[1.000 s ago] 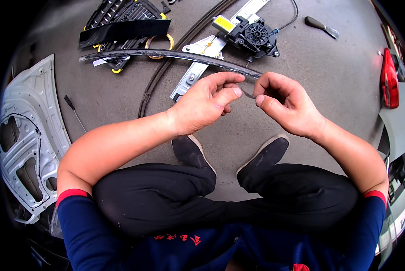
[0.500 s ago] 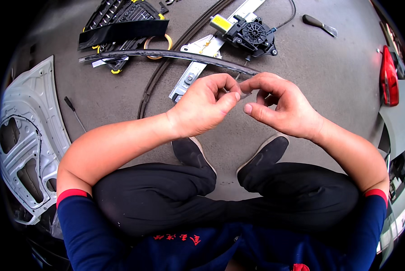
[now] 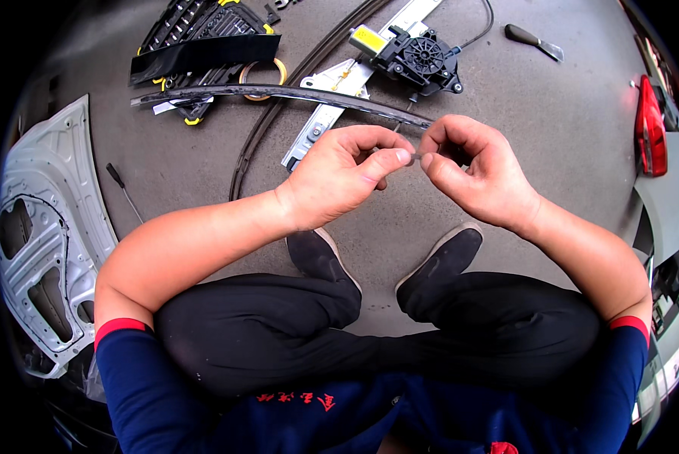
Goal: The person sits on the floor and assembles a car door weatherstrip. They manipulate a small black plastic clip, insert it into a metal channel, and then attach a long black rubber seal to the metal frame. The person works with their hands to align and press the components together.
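Note:
Both my hands are raised in front of me, fingertips close together above the concrete floor. The thumb and forefinger of my left hand (image 3: pixel 339 174) are pinched together. Facing it, my right hand (image 3: pixel 481 172) is closed in a pinch too. Between the two pinches shows a tiny dark piece (image 3: pixel 416 157), too small to name. Just beyond my hands, a long black trim strip (image 3: pixel 309 93) lies across the floor. Under it is a window regulator with a silver rail (image 3: pixel 323 117) and a black motor unit (image 3: pixel 424 60).
At the far left, a black panel (image 3: pixel 203 57) lies over an open socket set (image 3: pixel 241 23), beside a tape roll (image 3: pixel 282 72). A screwdriver (image 3: pixel 115 175) and a silver door panel (image 3: pixel 48 250) lie left. A scraper (image 3: pixel 534 41) and red tail light (image 3: pixel 649 129) are right.
My right thumb and forefinger, apart before, have closed into a pinch. My left fingertips have shifted slightly right. The things on the floor have stayed put.

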